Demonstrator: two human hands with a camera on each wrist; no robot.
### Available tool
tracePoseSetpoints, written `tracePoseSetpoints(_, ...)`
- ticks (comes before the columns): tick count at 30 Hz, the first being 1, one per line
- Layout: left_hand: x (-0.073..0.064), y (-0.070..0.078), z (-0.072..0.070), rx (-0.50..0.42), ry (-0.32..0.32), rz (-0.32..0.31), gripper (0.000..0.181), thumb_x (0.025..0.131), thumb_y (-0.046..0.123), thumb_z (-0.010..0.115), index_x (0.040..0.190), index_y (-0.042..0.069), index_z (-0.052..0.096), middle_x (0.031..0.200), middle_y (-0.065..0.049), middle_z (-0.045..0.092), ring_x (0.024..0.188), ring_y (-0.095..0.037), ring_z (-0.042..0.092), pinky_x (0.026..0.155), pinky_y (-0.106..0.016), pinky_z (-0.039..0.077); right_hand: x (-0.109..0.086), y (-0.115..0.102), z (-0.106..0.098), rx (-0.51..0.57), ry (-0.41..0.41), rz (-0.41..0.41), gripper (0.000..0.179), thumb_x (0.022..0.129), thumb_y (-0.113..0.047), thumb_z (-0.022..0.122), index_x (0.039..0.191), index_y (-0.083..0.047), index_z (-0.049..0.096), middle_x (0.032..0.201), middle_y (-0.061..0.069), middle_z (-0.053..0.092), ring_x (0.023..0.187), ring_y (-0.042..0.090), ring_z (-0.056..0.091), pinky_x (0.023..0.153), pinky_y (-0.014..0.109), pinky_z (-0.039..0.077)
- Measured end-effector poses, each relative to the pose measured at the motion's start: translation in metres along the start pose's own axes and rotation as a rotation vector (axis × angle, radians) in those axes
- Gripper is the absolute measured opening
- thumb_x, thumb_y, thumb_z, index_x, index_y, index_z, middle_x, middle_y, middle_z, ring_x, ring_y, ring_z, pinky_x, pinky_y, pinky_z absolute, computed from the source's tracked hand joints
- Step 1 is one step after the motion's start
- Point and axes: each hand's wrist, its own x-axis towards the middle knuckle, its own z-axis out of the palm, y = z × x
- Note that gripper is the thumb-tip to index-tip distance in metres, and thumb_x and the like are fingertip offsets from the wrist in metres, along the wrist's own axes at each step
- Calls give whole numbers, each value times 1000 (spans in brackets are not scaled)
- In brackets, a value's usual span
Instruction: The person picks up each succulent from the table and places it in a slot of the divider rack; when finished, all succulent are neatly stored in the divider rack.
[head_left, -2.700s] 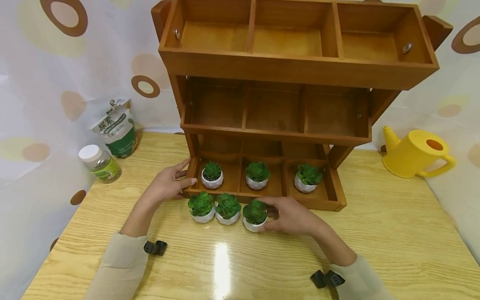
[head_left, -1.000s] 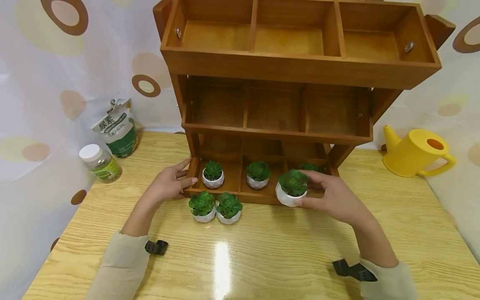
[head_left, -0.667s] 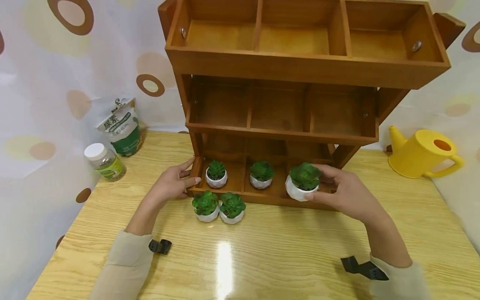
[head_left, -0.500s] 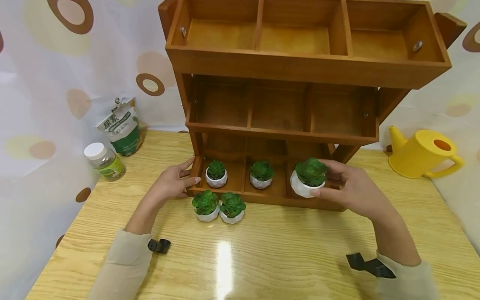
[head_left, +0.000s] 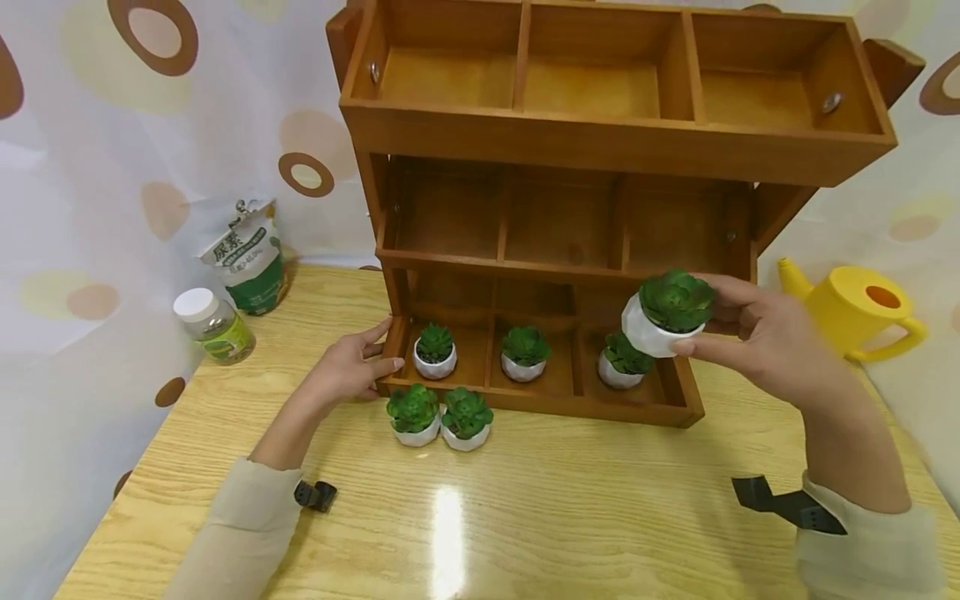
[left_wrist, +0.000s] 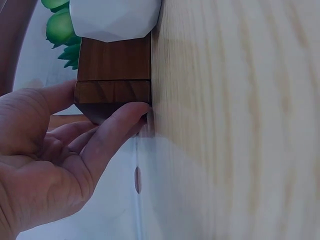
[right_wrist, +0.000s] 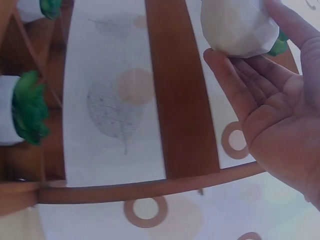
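Observation:
My right hand [head_left: 772,337] holds a potted succulent [head_left: 677,302] in a white faceted pot, raised in front of the wooden shelf's right side. In the right wrist view its white pot [right_wrist: 239,27] sits between thumb and fingers. The left hand [head_left: 348,367] grips the left end of the bottom tier of the wooden shelf [head_left: 540,402]; the left wrist view has thumb and fingers around that wooden corner [left_wrist: 114,91]. Bottom compartments hold a spiky succulent [head_left: 435,343] at left, another succulent [head_left: 525,346] in the middle, and a third succulent [head_left: 622,358] at right, partly hidden by the raised pot.
Two potted succulents [head_left: 414,412] stand side by side on the table [head_left: 585,517] before the shelf. Behind at left are a white-lidded jar [head_left: 213,327] and a clipped green-and-white bag [head_left: 251,262]. A yellow watering can [head_left: 855,308] stands at right, partly behind my right hand.
My right hand has lifted the succulent from the row on the table and carried it up and right, past the bottom tier. My left hand has stayed at the shelf's corner.

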Motion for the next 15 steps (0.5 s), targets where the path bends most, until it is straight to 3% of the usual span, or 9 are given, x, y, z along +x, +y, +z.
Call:
tracePoseSetpoints(7,-2,4,1,64,10,8,77,102,25,63,164,26,18,159,-27,37,105,-24,69,70,-34,62,13,-7,-18,-54,55,67,56,84,2,79,136,-7,62,106,-23,70,92,-9,68,76,6,52)
tracePoseSetpoints(15,-3,5,2,69,13,9,76,102,24,62,164,24,18,159,-28,37,117,-30,66,73,-34,62,28,-7,-33,-99,102,116,51,89,-9,78,138,-9,61,102,-26,69,88,-8,66,73,5,49)
